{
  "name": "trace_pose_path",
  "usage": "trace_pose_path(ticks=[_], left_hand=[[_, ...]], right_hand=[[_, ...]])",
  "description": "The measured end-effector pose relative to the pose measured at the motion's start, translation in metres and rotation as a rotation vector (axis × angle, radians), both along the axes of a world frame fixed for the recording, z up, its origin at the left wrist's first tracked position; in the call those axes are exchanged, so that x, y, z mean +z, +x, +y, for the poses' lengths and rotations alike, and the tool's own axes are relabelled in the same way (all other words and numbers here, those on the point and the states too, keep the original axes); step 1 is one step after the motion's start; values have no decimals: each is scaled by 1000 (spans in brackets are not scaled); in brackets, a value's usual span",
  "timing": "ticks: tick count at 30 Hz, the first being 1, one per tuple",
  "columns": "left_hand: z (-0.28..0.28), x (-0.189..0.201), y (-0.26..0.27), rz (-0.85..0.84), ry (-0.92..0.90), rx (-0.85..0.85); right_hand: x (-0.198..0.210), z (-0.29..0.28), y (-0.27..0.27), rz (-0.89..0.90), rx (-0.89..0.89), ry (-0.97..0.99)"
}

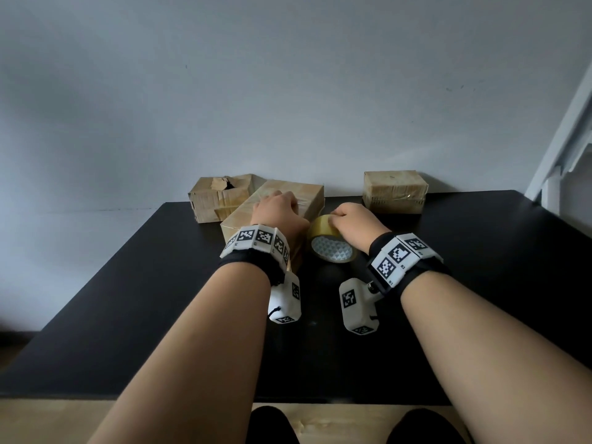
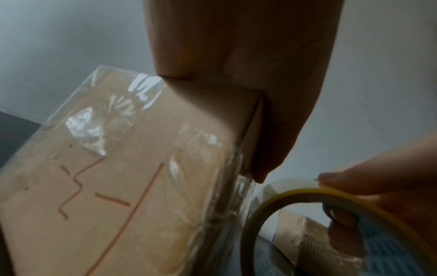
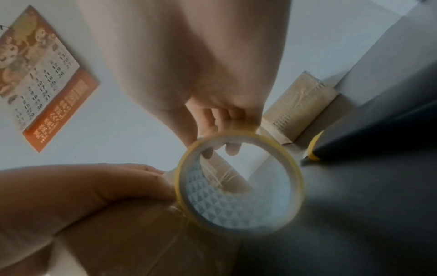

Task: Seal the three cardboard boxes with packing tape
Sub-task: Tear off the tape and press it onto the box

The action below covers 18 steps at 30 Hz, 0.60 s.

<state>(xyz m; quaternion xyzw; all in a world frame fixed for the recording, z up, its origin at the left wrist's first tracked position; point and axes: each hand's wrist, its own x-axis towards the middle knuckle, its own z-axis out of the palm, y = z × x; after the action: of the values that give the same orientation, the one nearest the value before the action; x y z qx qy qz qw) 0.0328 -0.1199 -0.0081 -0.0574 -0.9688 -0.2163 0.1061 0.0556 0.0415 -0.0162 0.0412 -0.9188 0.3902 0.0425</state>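
Three cardboard boxes stand on the black table (image 1: 160, 283). The long middle box (image 1: 307, 195) lies under my left hand (image 1: 280, 203), which holds it with the palm on top and the thumb (image 2: 279, 130) down its side. Glossy clear tape wraps this box (image 2: 118, 186). My right hand (image 1: 344, 219) grips the top of the yellow-edged tape roll (image 1: 330, 248) just right of the box, fingers (image 3: 220, 121) curled over its rim. A strip of tape seems to run from the roll (image 3: 238, 183) to the box. The left box (image 1: 217, 200) has a torn top. The right box (image 1: 395, 191) is taped.
The wall rises directly behind the boxes, with a calendar (image 3: 42, 74) hanging on it. A white frame (image 1: 563, 149) stands at the far right. The table's front edge (image 1: 288, 400) is near my body, above a wooden floor.
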Motion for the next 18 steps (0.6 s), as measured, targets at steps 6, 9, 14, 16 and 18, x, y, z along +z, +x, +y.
trace_pose_path(ticks=[6,9,14,16,18], left_hand=[[-1,1,5,4,-13,-22],[1,3,7,7,-43,-23],[6,4,8,-20,-104,-15],[7,5,8,-29,-114,-15],[7,5,8,-38,-121,-16]], right_hand=[[2,-5,6,85,2,213],[1,-6,8,122,0,275],[2,4,8,204,-86,307],[3,9,10,215,-112,244],[5,12,13,211,-124,194]])
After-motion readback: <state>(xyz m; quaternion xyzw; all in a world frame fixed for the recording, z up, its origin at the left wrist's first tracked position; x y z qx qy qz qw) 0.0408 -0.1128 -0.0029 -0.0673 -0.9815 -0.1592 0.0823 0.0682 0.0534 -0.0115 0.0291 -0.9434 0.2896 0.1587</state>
